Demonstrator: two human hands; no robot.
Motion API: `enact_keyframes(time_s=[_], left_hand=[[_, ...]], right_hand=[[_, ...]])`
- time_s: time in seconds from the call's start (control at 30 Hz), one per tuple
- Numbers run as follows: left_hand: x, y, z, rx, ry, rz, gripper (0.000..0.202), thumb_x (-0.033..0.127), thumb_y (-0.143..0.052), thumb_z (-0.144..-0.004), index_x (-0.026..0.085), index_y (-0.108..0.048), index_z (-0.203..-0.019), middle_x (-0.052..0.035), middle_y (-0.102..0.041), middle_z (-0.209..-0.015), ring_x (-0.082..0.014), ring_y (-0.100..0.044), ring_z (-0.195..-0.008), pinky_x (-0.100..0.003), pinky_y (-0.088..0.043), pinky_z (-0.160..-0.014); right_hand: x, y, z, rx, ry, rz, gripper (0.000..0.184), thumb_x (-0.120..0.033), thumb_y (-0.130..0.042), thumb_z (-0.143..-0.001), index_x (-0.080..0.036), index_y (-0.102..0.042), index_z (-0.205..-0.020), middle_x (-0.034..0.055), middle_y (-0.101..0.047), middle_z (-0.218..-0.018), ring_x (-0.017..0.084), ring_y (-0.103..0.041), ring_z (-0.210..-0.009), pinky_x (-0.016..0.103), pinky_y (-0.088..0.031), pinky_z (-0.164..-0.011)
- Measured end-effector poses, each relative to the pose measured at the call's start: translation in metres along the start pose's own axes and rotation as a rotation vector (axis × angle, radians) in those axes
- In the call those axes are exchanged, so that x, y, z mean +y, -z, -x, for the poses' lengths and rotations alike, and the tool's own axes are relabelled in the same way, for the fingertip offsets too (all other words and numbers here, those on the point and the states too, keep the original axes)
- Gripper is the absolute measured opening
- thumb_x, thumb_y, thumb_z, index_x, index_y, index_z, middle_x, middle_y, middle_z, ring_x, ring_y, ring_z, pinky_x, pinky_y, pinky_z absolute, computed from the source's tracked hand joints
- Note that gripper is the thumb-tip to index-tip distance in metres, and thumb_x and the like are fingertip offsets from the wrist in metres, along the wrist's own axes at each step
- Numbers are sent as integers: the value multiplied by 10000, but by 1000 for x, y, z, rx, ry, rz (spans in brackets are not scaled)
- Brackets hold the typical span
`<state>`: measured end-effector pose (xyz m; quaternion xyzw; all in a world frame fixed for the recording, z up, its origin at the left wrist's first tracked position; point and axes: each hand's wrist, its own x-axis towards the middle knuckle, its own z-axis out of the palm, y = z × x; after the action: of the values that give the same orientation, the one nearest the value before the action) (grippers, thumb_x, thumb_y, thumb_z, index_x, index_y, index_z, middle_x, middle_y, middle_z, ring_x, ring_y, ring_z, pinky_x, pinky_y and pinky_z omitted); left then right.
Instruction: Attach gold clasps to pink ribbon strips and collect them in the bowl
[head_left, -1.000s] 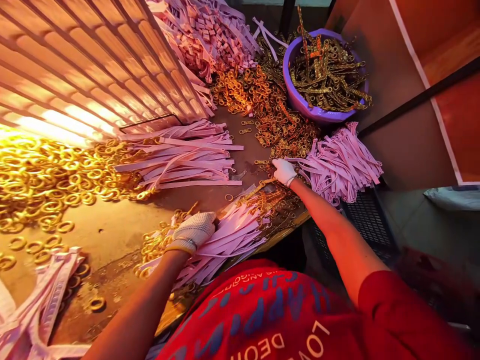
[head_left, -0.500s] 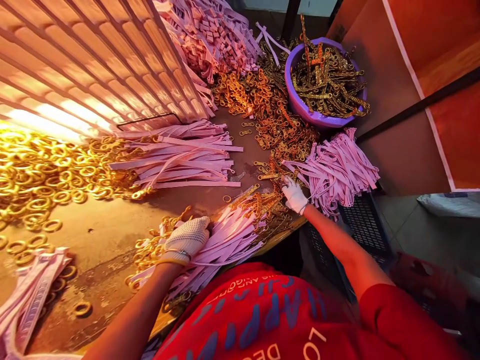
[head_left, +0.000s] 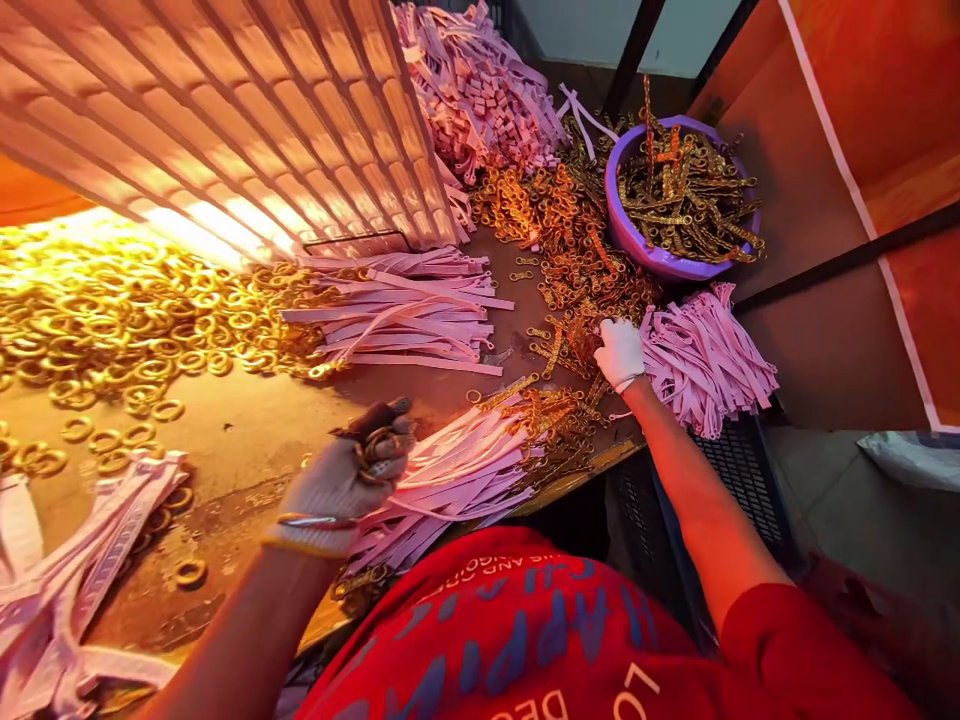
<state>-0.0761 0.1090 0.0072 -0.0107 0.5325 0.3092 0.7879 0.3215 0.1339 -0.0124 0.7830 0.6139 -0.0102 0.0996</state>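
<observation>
My left hand [head_left: 337, 485], in a dotted white glove, is raised over the near table edge with its fingers curled around gold rings [head_left: 384, 455]. Something dark brown shows at its fingers; I cannot tell what. Beside it, a bundle of pink straps [head_left: 457, 465] lies with short gold chains [head_left: 559, 420] across its right end. My right hand [head_left: 621, 355], in a white glove, is closed at the edge of a heap of gold chain pieces [head_left: 577, 270]; its fingertips are hidden. Just right of it is a pile of pink straps [head_left: 709, 360].
A purple basin [head_left: 622, 235] full of gold chains stands at the back right. Loose gold rings [head_left: 157, 330] cover the left, near a ribbed panel [head_left: 300, 120]. More pink straps [head_left: 405, 310] lie mid-table. A dark crate [head_left: 739, 470] stands below the right edge.
My left hand has lifted off the straps, turned over and moved left, with rings now in its fingers. My right hand has moved slightly up the chain heap. The view has shifted left.
</observation>
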Motion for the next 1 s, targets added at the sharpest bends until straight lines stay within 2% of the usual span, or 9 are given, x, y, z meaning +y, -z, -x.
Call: enact_keyframes(time_s=[0.1, 0.27, 0.37, 0.47, 0.53, 0.6, 0.7, 0.83, 1.0], left_hand=[[-15, -13, 12, -46, 115, 130, 315, 179, -303, -1034, 122, -584, -904, -32, -566, -636, -57, -420, -360, -116, -252, -288], [-48, -24, 26, -91, 163, 223, 285, 187, -333, -1028, 98, -580, -920, -63, -586, -680, -82, -503, -402, -115, -280, -276], [-56, -19, 32, -112, 150, 266, 255, 216, -388, -1020, 89, -595, -941, -85, -607, -699, -107, -553, -447, -124, -313, -285], [-56, -11, 34, -110, 136, 305, 223, 201, -432, -998, 71, -613, -977, -106, -632, -723, -121, -578, -480, -128, -321, -282], [-55, -8, 33, -121, 130, 328, 209, 178, -445, -982, 66, -621, -980, -105, -632, -714, -121, -577, -482, -126, -321, -283], [-54, -9, 29, -117, 117, 349, 193, 155, -452, -964, 74, -627, -962, -94, -625, -693, -117, -572, -476, -123, -317, -285], [-55, -16, 25, -82, 76, 365, 159, 119, -473, -930, 90, -629, -920, -78, -625, -675, -115, -575, -471, -123, -306, -285], [-61, -27, 22, -31, -30, 352, 82, 71, -553, -871, 91, -632, -865, -49, -647, -671, -87, -572, -451, -119, -303, -294], [-69, -26, 15, -16, 5, 390, 68, 40, -590, -834, 93, -629, -851, -30, -648, -638, -79, -569, -428, -124, -344, -319]], right_hand=[[-30, -6, -14, 16, 166, -48, 304, -137, -517, -868, -155, -641, -1145, 155, -643, -1155, 266, -552, -1047, 333, -400, -873], [-74, -39, -56, -64, 132, -9, 328, -85, -504, -854, -126, -676, -1131, 194, -641, -1186, 278, -526, -1102, 348, -390, -889], [-76, -48, -75, -119, 120, -4, 304, -70, -483, -851, -96, -709, -1051, 209, -677, -1056, 279, -564, -1031, 343, -408, -840], [-67, -38, -77, -34, 76, -141, 320, -108, -467, -861, -78, -695, -1084, 194, -696, -991, 279, -608, -949, 359, -445, -825], [-66, -24, -59, 99, 150, -390, 342, -161, -439, -898, -98, -678, -1136, 171, -702, -1032, 271, -624, -965, 379, -471, -875], [-75, -7, -21, 156, 361, -685, 349, -214, -424, -933, -145, -668, -1172, 137, -706, -1070, 247, -637, -978, 381, -492, -916], [-109, 11, 59, -60, 570, -1033, 309, -286, -479, -948, -202, -663, -1182, 87, -713, -1045, 208, -656, -906, 357, -536, -876], [-162, 15, 140, -337, 413, -1406, 331, -349, -616, -901, -214, -623, -1203, 56, -717, -1044, 187, -671, -918, 335, -562, -892], [-187, 17, 166, -312, 221, -1602, 332, -333, -623, -856, -215, -593, -1165, 68, -705, -1094, 191, -676, -952, 348, -573, -922]])
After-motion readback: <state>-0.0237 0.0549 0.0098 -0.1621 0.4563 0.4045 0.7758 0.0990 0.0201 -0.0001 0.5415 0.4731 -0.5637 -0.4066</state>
